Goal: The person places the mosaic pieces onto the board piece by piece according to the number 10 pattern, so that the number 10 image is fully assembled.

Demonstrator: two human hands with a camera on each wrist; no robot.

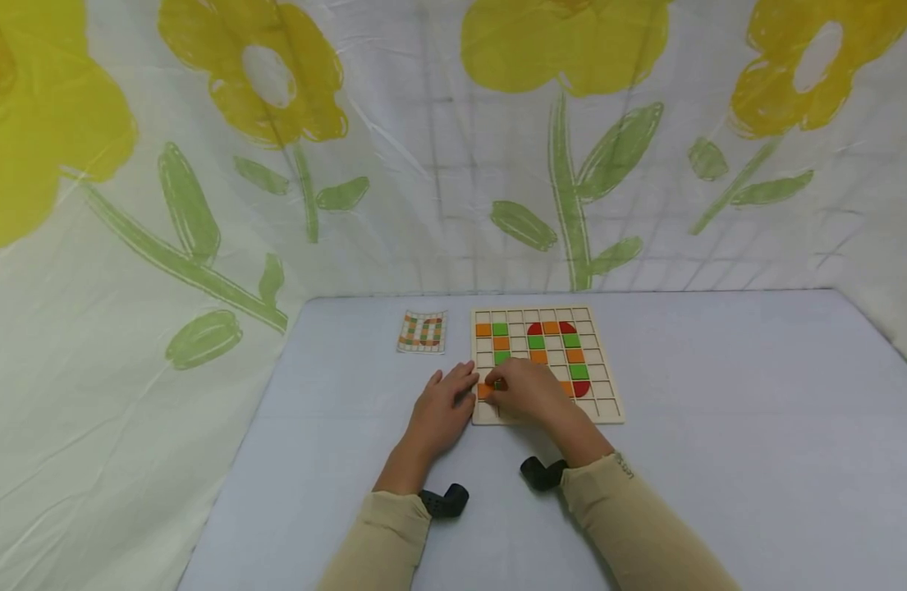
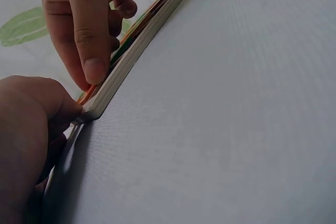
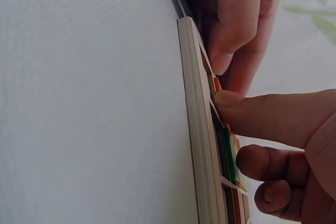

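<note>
A pale wooden grid board (image 1: 606,408) lies on the table, with orange, green and red tiles in several of its squares. My right hand (image 1: 533,392) reaches over its lower left part, thumb and fingertips at an orange tile (image 1: 484,391) in the left column. In the right wrist view the thumb (image 3: 231,100) is right on that orange tile (image 3: 218,84), the other fingers curled. My left hand (image 1: 440,409) rests at the board's left edge, fingers spread loosely. Its thumb touches the near left corner in the left wrist view. The right hand hides some squares.
A small card (image 1: 422,332) printed with a coloured grid pattern lies left of the board. The table (image 1: 726,410) has a pale cover and meets a flower-printed cloth (image 1: 394,230) at the back. A black device (image 1: 446,501) sits on each wrist.
</note>
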